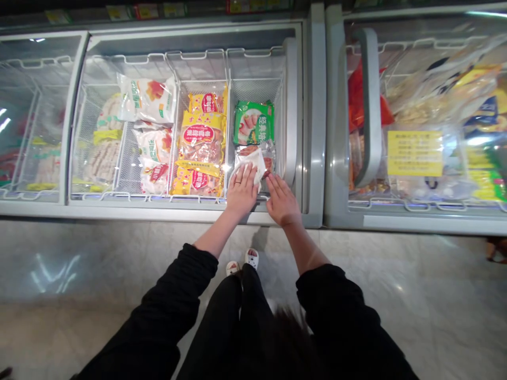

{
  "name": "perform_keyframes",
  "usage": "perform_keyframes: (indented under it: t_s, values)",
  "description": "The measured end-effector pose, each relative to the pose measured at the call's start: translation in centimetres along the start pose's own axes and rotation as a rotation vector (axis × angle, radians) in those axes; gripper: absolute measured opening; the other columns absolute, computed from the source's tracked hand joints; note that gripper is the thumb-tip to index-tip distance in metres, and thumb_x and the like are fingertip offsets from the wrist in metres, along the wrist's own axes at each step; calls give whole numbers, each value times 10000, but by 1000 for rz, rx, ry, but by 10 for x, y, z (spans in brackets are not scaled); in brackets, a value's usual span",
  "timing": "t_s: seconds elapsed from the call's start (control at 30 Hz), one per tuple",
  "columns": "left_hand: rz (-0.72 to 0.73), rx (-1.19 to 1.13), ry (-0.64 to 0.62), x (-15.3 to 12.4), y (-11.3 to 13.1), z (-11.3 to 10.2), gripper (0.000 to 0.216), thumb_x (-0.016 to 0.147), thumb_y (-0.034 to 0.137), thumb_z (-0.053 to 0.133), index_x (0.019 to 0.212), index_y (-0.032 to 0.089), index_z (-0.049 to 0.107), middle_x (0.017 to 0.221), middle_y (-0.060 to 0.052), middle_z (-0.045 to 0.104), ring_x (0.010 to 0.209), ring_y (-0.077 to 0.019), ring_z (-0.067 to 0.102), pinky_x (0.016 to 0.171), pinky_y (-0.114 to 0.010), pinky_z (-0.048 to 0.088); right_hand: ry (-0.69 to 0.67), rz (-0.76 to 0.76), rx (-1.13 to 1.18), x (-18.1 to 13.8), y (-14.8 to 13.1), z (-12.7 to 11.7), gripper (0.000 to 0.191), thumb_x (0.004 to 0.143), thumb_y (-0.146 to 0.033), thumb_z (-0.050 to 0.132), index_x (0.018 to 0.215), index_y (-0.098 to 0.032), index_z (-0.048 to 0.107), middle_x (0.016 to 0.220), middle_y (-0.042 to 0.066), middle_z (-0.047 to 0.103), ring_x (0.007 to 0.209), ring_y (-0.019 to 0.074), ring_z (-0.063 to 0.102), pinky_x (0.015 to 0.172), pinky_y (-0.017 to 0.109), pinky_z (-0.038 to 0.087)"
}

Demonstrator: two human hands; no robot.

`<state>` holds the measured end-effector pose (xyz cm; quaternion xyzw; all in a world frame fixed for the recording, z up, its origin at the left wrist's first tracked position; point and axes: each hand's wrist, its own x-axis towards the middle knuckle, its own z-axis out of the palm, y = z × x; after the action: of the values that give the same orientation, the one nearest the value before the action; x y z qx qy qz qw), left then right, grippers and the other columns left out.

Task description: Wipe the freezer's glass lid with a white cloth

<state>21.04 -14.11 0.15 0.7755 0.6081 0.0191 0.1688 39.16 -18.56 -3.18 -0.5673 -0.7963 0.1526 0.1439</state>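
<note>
My left hand (pixel 241 189) lies flat, fingers spread, on a clear and white frozen-food packet (pixel 255 158) in the rightmost wire basket (pixel 257 58) of an open chest freezer. My right hand (pixel 282 199) rests beside it with fingers stretched out, its fingertips touching the packet's right edge near the basket's front rim. A green packet (pixel 253 122) lies just behind the clear one. The left hand wears a ring.
Yellow and red packets (pixel 200 150) fill the middle basket, white packets (pixel 152 132) the one to its left. The slid-back glass lid's frame (pixel 292 111) stands right of my hands. A second, closed freezer (pixel 415 121) lies to the right. Pale tiled floor (pixel 415 295) is below.
</note>
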Motion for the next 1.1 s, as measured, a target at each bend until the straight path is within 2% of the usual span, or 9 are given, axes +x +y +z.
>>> perform_keyframes:
  t_s: [0.13, 0.23, 0.33, 0.47, 0.63, 0.73, 0.87, 0.97, 1.1]
  values:
    - [134, -4, -30, 24, 2, -4, 660, 1120, 335, 355, 1770, 244, 285, 1846, 0, 249, 1726, -223, 175, 1418, -458, 136, 36, -15, 41, 1, 1, 0, 879, 928, -104, 538, 1766, -143, 272, 1775, 129, 422, 1674, 281, 333, 1392, 538, 295]
    - [126, 4, -3, 36, -7, -11, 651, 1124, 343, 351, 1763, 227, 304, 1845, -2, 255, 1724, -211, 182, 1419, -436, 129, 66, -10, 27, 0, 3, 1, 890, 941, -103, 517, 1781, -155, 226, 1770, 123, 431, 1671, 288, 341, 1390, 544, 301]
    - [19, -3, 35, 22, -6, -8, 646, 1131, 333, 336, 1759, 188, 304, 1847, -27, 246, 1726, -222, 176, 1419, -447, 140, 75, -9, 16, 0, 4, 0, 889, 956, -110, 500, 1788, -152, 189, 1773, 136, 423, 1671, 302, 341, 1386, 557, 306]
    - [-66, -34, 42, -6, 13, 6, 644, 1136, 318, 319, 1761, 165, 288, 1849, -52, 236, 1727, -251, 176, 1415, -480, 175, 96, 4, 11, -2, 2, -1, 873, 973, -118, 472, 1791, -151, 169, 1777, 136, 415, 1676, 301, 330, 1382, 563, 320]
    - [120, -55, 20, 19, 4, 1, 630, 1142, 339, 333, 1762, 235, 298, 1838, 0, 280, 1721, -209, 197, 1421, -439, 150, 130, 3, -24, -4, -4, -5, 802, 998, -106, 411, 1778, -123, 227, 1759, 154, 440, 1681, 297, 318, 1379, 561, 331]
    - [99, -56, 52, 34, -14, -6, 639, 1136, 332, 350, 1765, 232, 292, 1840, -2, 273, 1720, -217, 203, 1424, -448, 139, 101, 9, -45, -6, -8, -10, 804, 998, -103, 413, 1779, -121, 223, 1769, 150, 422, 1687, 304, 302, 1381, 572, 324]
    - [38, -52, 74, 13, -19, -3, 662, 1136, 325, 355, 1778, 207, 243, 1849, -21, 229, 1726, -239, 179, 1420, -472, 166, 46, 2, -55, -7, -8, -14, 807, 999, -123, 448, 1775, -120, 228, 1782, 143, 397, 1696, 318, 270, 1378, 588, 315]
    - [124, -46, 15, -1, -15, 1, 677, 1141, 338, 352, 1790, 227, 197, 1848, -14, 238, 1728, -240, 163, 1421, -477, 170, 44, -11, -58, -9, -5, -12, 807, 1011, -141, 459, 1778, -138, 210, 1776, 148, 409, 1691, 325, 281, 1358, 598, 348]
    - [251, -28, -34, 23, -23, -8, 639, 1154, 361, 318, 1775, 223, 262, 1844, 0, 251, 1723, -216, 185, 1425, -440, 155, 82, -33, -93, -12, -3, -8, 807, 1046, -161, 450, 1791, -172, 140, 1780, 144, 403, 1685, 325, 295, 1338, 597, 384]
